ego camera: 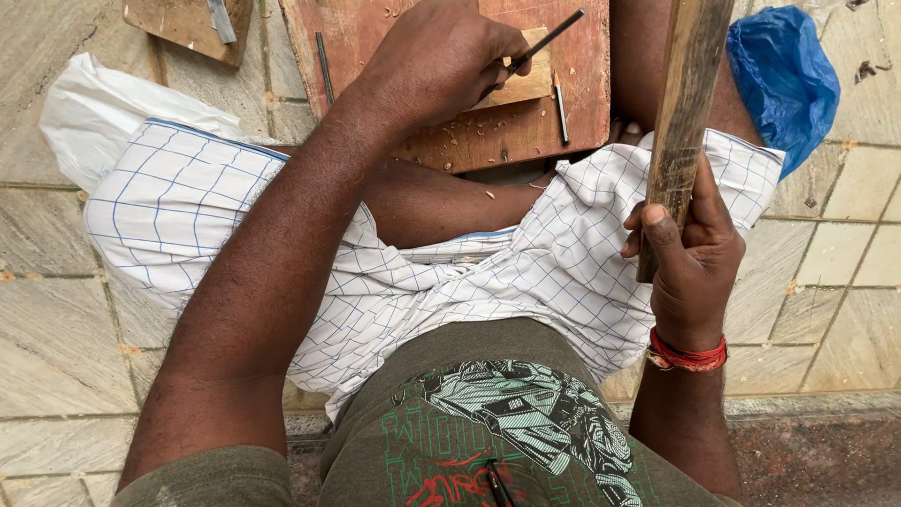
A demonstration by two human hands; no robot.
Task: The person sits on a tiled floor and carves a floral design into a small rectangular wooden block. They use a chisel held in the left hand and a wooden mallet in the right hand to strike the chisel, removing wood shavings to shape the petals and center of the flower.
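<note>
Your olive printed shirt (488,422) fills the bottom of the view, below the reddish wooden board (450,84) that rests on your legs. On this board your left hand (441,56) has its fingers closed around a thin dark chisel (549,36), the tip on a small pale wood block (521,80). Right of the board, your right hand (690,253) grips a long wooden stick (685,103), held upright. Beyond it lies a blue plastic bag (784,80).
</note>
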